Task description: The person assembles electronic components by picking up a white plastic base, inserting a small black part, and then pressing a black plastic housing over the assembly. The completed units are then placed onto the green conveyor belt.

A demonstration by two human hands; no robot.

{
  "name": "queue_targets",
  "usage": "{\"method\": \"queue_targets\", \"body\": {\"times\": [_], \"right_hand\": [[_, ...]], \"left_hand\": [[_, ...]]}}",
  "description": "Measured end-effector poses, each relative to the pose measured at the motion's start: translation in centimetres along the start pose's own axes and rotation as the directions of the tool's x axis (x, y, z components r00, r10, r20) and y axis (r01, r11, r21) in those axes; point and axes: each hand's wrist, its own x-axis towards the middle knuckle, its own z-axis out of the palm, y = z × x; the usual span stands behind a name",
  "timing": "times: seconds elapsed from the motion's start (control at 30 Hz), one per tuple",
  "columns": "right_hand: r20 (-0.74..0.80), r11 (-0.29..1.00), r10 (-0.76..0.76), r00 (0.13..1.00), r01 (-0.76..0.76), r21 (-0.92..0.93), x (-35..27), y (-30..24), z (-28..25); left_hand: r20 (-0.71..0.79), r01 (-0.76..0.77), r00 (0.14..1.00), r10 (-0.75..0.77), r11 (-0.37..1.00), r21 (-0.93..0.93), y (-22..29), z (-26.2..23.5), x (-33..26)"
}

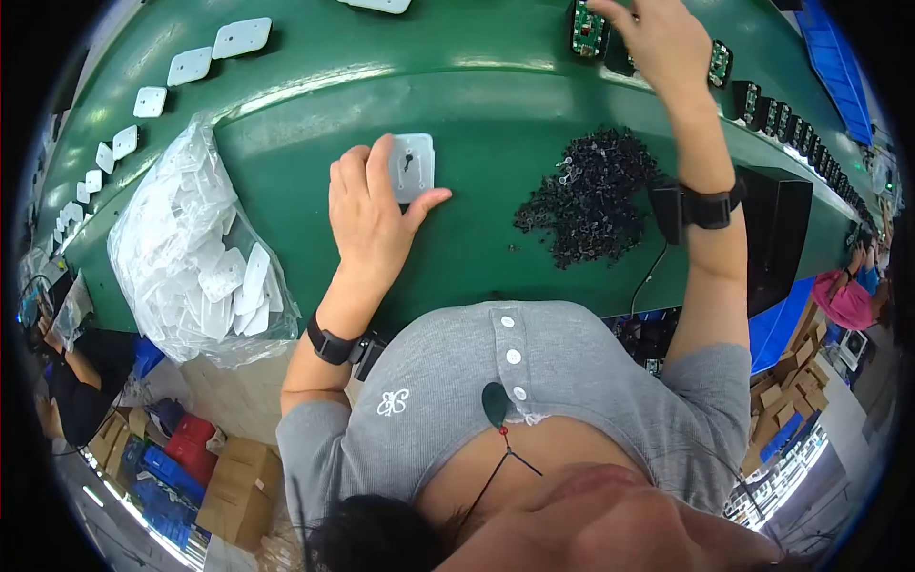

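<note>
My left hand [370,214] rests on the green bench with its fingers stretched out and the thumb spread. Its index finger lies along the left edge of a translucent white plastic plate [420,181], which is flat on the bench with a dark keyhole-like mark in its middle. At the far right, my right hand [670,48] reaches up with the thumb stretched to the left; its other fingertips are cut off by the picture's edge. The thumb is by the top of a black housing with a green circuit board [588,33]. Whether it touches is unclear.
A heap of small black parts [605,195] lies right of centre. A clear bag of white plates [195,257] sits at left. White plates [243,37] line the far left. Black housings [748,102] run along the right, beyond a black box [777,229].
</note>
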Motion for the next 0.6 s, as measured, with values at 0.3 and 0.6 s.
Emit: {"method": "queue_targets", "body": {"times": [0.3,0.6], "right_hand": [[0.232,0.846,0.061,0.971,-0.174,0.504,-1.5,-4.2,-0.1],[0.262,0.644,-0.002,0.965,-0.199,0.739,-8.0,-4.7,-0.7]], "left_hand": [[0.028,-0.053,0.998,0.059,0.982,-0.181,-0.7,-0.4,-0.3],[0.004,-0.168,0.985,0.172,0.968,-0.186,-1.6,0.1,1.3]]}}
